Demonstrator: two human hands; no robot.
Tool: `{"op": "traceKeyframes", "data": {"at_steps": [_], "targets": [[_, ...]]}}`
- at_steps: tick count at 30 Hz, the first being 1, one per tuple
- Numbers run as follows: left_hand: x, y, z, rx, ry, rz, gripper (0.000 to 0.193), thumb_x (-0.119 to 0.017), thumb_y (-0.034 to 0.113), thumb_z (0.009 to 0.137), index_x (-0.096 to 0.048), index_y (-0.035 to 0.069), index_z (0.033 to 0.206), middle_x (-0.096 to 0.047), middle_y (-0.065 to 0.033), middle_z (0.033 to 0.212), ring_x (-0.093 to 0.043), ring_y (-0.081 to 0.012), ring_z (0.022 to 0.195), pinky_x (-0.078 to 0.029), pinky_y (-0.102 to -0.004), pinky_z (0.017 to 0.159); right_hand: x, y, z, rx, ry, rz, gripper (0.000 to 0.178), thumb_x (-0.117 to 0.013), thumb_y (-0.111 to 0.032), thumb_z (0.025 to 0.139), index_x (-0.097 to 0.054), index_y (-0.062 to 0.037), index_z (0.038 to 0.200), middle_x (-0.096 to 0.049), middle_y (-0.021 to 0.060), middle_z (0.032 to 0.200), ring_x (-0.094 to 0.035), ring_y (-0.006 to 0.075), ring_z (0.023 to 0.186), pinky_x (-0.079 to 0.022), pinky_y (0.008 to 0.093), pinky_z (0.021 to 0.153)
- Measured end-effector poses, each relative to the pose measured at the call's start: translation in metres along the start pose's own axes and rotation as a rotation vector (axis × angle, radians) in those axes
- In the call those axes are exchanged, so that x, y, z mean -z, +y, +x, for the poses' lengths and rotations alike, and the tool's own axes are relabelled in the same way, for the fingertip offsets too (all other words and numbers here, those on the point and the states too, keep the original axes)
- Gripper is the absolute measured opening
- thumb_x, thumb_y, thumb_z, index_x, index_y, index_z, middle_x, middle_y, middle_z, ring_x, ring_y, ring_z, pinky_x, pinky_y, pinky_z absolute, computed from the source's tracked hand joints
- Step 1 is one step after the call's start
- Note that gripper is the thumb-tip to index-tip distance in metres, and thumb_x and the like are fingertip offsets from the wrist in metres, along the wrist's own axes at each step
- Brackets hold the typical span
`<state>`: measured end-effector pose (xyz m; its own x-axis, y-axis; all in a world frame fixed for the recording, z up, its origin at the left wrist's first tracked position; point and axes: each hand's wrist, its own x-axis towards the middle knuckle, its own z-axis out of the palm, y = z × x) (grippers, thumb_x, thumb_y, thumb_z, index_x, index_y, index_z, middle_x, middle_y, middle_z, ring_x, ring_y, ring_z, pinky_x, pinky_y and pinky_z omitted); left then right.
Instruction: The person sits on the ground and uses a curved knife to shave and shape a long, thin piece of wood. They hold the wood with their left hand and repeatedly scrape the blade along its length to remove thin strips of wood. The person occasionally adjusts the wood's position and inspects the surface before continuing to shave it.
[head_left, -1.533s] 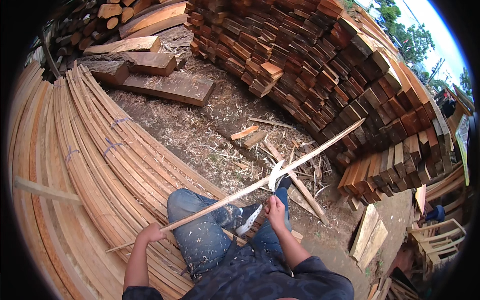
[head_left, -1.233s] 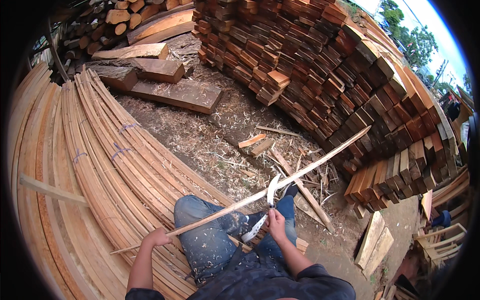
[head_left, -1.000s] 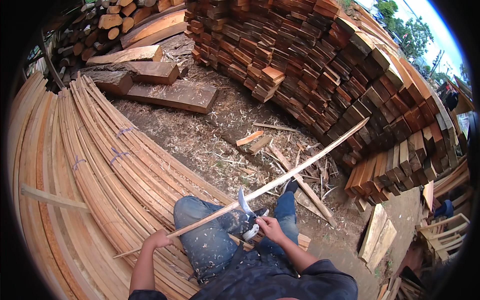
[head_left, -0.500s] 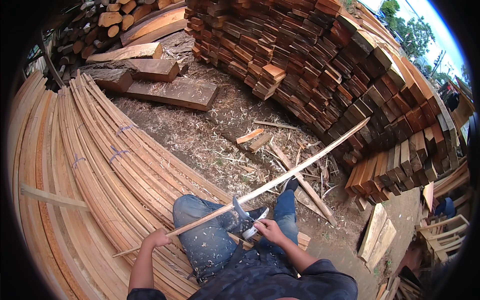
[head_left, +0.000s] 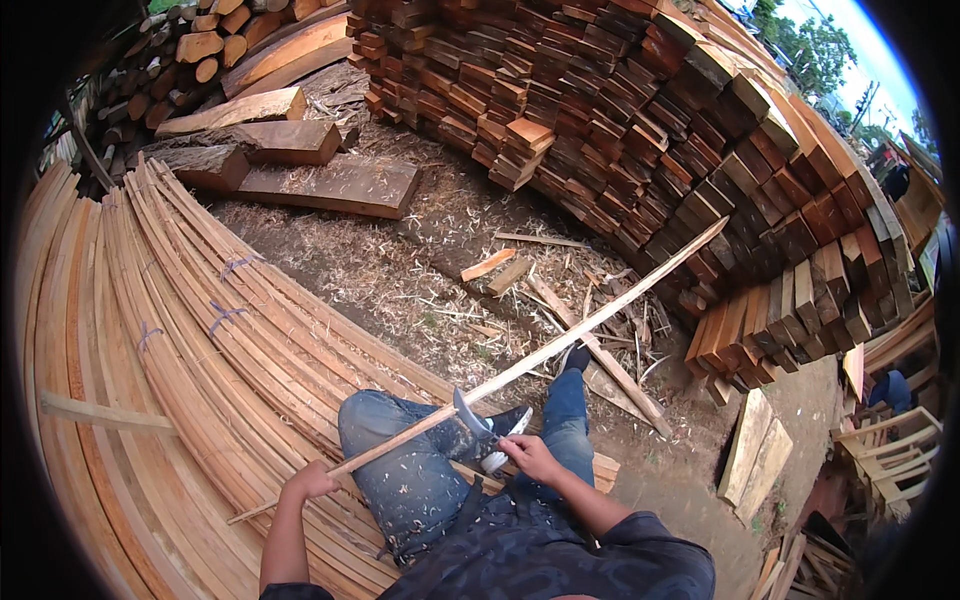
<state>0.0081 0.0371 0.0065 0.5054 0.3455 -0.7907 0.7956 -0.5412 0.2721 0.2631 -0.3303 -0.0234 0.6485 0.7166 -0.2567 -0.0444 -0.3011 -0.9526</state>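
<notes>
A long, thin wooden strip (head_left: 570,337) slants across my thighs, from low on the left up to the stacked boards on the right. My left hand (head_left: 314,481) is closed round it close to its lower end. In my right hand (head_left: 534,457) is a sickle (head_left: 472,418) with a curved grey blade, its handle mostly hidden by my fingers. The blade's tip lies against the strip, just past my left knee. Pale shavings speckle my jeans (head_left: 400,500).
Bundles of long wooden strips (head_left: 290,350) with purple ties lie under and left of me. A tall stack of sawn boards (head_left: 600,110) curves along the far right. Thick beams (head_left: 330,185) rest at the back left. Shavings and offcuts (head_left: 510,277) litter the ground ahead.
The sickle has slid slightly along the strip toward my left hand. My view has shifted a little, and both hands keep their grips.
</notes>
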Motion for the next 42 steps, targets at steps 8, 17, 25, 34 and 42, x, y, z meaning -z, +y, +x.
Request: {"op": "traceKeyframes", "data": {"at_steps": [8,17,25,34,42], "targets": [[0.001,-0.003,0.005,0.013,-0.029,0.014,0.035,-0.066,0.026,0.064,-0.067,-0.005,0.081,-0.066,-0.0202,0.075,-0.064,-0.0295,0.070,-0.050,-0.0350,0.067,0.002,0.009,0.004,-0.056,-0.130,-0.012,0.029,-0.053,-0.028,0.094,-0.064,-0.0010,0.092,-0.047,-0.0034,0.058,-0.042,0.0054,0.053,-0.036,0.0240,0.049],[-0.002,-0.011,0.009,-0.017,-0.028,0.026,0.037,-0.066,0.027,0.063,-0.067,-0.005,0.081,-0.066,-0.0211,0.075,-0.065,-0.0293,0.070,-0.050,-0.0352,0.066,-0.008,0.005,0.004,-0.071,-0.126,0.070,0.028,-0.053,-0.024,0.094,-0.064,0.0004,0.087,-0.050,-0.0026,0.059,-0.043,0.0043,0.051,-0.034,0.0223,0.046],[-0.002,-0.010,0.010,-0.044,-0.020,0.012,0.035,-0.067,0.027,0.064,-0.067,-0.004,0.081,-0.065,-0.0199,0.073,-0.064,-0.0289,0.066,-0.050,-0.0354,0.065,-0.014,0.025,0.007,-0.197,-0.012,0.277,0.031,-0.052,-0.026,0.094,-0.065,-0.0007,0.081,-0.045,-0.0046,0.056,-0.038,0.0043,0.047,-0.030,0.0228,0.043],[-0.008,-0.019,0.015,-0.062,0.018,0.000,0.032,-0.066,0.026,0.063,-0.068,-0.003,0.077,-0.065,-0.0201,0.072,-0.064,-0.0291,0.066,-0.050,-0.0355,0.064,0.017,-0.014,0.014,-0.252,0.196,0.918,0.037,-0.042,-0.038,0.097,-0.052,-0.0044,0.086,-0.036,-0.0028,0.053,-0.029,0.0060,0.042,-0.026,0.0216,0.041],[0.004,0.007,-0.001,-0.034,-0.006,-0.021,0.030,-0.063,0.021,0.063,-0.062,-0.007,0.074,-0.061,-0.0208,0.065,-0.061,-0.0280,0.061,-0.048,-0.0367,0.061,0.029,0.009,0.025,-0.072,0.186,0.460,0.030,-0.056,-0.025,0.092,-0.065,0.0026,0.085,-0.048,-0.0046,0.057,-0.038,0.0022,0.051,-0.028,0.0212,0.045]]}}
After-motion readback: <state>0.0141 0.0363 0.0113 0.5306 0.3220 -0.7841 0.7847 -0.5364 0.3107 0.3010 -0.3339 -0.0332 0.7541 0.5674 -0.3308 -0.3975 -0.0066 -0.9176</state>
